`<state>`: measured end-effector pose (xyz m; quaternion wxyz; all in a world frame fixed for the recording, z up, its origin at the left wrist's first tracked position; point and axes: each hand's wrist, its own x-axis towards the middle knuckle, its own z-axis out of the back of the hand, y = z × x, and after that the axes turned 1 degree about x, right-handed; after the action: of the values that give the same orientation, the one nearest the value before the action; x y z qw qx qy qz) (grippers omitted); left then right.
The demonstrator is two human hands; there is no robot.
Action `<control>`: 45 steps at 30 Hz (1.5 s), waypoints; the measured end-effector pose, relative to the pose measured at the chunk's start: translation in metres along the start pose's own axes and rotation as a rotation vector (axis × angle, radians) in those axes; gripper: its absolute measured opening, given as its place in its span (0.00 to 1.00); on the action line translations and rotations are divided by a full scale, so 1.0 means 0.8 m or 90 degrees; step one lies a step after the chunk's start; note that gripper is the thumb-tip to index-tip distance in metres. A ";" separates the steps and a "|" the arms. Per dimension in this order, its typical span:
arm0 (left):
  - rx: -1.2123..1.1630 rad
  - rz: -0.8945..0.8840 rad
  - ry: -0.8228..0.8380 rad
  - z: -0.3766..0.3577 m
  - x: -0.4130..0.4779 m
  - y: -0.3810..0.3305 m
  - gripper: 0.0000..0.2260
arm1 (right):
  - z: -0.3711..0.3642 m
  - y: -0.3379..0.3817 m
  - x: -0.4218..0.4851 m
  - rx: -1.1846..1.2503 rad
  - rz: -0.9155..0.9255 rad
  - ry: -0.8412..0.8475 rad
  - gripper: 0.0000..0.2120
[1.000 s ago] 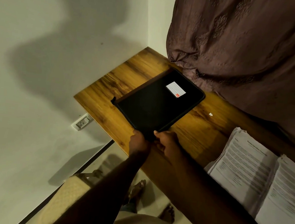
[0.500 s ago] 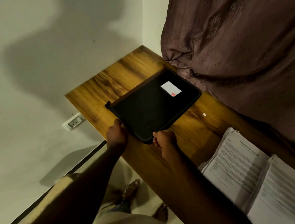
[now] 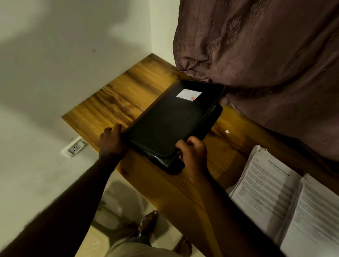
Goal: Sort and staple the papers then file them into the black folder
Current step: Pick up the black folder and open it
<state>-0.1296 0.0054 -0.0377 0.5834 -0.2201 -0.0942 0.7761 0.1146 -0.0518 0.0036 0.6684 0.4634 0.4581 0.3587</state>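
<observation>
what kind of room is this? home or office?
Likely a home room with a makeshift desk: a wooden desk pushed into a wall corner, a heavy patterned curtain draped onto it, and bare feet on the floor.

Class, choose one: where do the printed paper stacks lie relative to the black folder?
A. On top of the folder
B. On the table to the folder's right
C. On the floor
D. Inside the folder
B: the paper stacks rest on the wooden table, right of the black folder.
</observation>
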 end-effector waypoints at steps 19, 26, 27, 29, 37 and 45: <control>-0.382 -0.047 -0.066 0.058 0.060 0.000 0.16 | -0.106 0.011 0.060 -0.331 0.188 0.124 0.17; -0.590 -0.020 0.053 0.064 0.074 0.021 0.09 | -0.110 -0.026 0.065 -0.654 0.097 0.118 0.41; -0.618 -0.014 0.061 0.064 0.074 0.022 0.09 | -0.111 -0.026 0.065 -0.656 0.068 0.125 0.43; -0.669 0.019 0.081 0.062 0.074 0.025 0.10 | -0.113 -0.029 0.066 -0.645 0.017 0.115 0.44; -0.813 0.188 0.260 0.017 0.051 0.041 0.14 | -0.097 -0.057 0.073 -0.626 -0.002 -0.053 0.27; -0.788 0.324 0.377 -0.001 0.012 0.025 0.15 | -0.053 -0.065 0.068 -0.655 -0.061 -0.148 0.29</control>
<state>-0.1486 0.0083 -0.0483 0.1550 -0.7253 -0.2995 0.6003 0.0947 -0.0065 -0.0674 0.8714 0.0906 0.1666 0.4524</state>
